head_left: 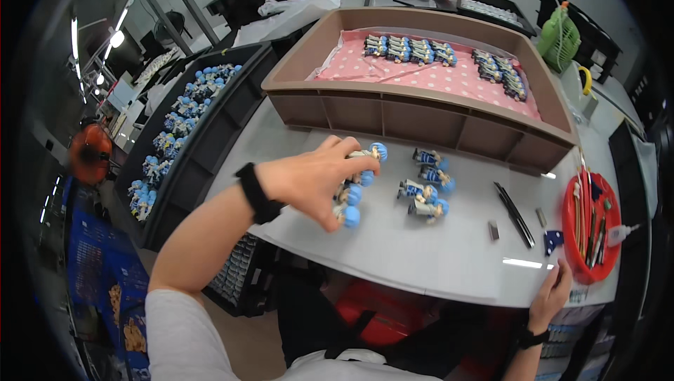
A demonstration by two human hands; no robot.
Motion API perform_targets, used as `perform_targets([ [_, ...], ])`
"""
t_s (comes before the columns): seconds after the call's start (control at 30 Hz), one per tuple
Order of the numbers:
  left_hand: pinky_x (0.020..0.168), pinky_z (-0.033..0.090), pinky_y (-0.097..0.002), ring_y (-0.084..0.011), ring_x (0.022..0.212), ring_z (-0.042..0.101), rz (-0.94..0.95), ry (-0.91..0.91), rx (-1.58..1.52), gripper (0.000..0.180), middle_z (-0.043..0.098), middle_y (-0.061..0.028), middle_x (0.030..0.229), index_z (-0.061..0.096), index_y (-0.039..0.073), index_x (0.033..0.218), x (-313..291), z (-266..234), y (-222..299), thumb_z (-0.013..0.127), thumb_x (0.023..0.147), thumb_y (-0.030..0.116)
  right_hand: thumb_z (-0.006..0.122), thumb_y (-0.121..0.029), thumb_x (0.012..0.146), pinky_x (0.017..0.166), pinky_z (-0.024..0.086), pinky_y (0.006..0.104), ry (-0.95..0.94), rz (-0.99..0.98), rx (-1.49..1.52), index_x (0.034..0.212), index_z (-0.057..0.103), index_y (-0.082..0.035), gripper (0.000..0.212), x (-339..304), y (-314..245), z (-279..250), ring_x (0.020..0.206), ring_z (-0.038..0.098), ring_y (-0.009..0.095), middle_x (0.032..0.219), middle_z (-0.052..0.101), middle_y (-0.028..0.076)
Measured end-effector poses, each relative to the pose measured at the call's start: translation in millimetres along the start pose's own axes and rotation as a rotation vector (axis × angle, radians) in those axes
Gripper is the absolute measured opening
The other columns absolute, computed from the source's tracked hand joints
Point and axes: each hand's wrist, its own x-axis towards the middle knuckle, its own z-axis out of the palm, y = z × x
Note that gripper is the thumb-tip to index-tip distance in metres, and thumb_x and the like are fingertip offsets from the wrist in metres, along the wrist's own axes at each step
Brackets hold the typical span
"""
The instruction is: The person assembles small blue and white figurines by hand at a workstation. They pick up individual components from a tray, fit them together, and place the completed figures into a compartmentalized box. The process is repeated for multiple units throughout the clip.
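My left hand [309, 174] reaches over a row of small blue-haired figurines [349, 216] lying on the white table. Its fingers are spread, with the thumb beside the nearest figurine and the index finger over the farther ones. The palm hides part of the row, and firm contact cannot be made out. To its right lies a second group of blue-haired figurines [428, 191], heads pointing right. My right hand [551, 295] rests at the table's front right edge, fingers extended and apart. Just beyond its fingertips is a dark blue spotted piece [553, 242].
A brown bin [414, 111] lined with pink dotted cloth holds rows of figurines behind. On the left stands a black crate [210, 135] of figurines. Black pens [514, 214], a small grey block [493, 230] and a red tool basket [569, 241] lie right. A co-worker sits opposite.
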Motion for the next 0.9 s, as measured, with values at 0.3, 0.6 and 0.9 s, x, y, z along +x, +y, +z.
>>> perform_targets([
  [0.3, 0.099, 0.029, -0.0446, -0.0426, 0.124, 0.020, -0.337, 0.100, 0.045, 0.106, 0.020, -0.0253, 0.134, 0.022, 0.019, 0.134, 36.4, 31.8, 7.9, 0.082, 0.047, 0.025, 0.049, -0.014, 0.085, 0.062, 0.040, 0.0321, 0.099, -0.106, -0.027, 0.091, 0.055, 0.000, 0.017, 0.8, 6.3, 2.9, 0.069, 0.052, 0.024, 0.077, 0.055, 0.012],
  [0.6, 0.087, 0.040, -0.0345, -0.0306, 0.100, 0.052, -0.088, 0.552, -0.093, 0.043, 0.056, -0.0173, 0.104, 0.055, 0.000, 0.105, -76.6, 79.6, 14.7, 0.068, 0.069, 0.020, 0.051, -0.017, 0.085, 0.057, 0.038, 0.0312, 0.151, -0.095, 0.018, 0.085, 0.055, -0.001, 0.016, -2.8, 8.9, 2.9, 0.060, 0.047, 0.020, 0.069, 0.052, 0.008],
  [0.9, 0.086, 0.041, -0.0338, -0.0281, 0.100, 0.052, -0.350, 0.552, -0.221, 0.037, 0.056, -0.0160, 0.106, 0.057, 0.001, 0.104, -74.4, 81.1, -18.7, 0.062, 0.073, 0.020, 0.051, -0.015, 0.084, 0.056, 0.038, 0.0307, 0.112, -0.097, 0.019, 0.083, 0.056, 0.000, 0.015, 1.8, 7.6, 12.5, 0.059, 0.046, 0.019, 0.068, 0.051, 0.008],
])
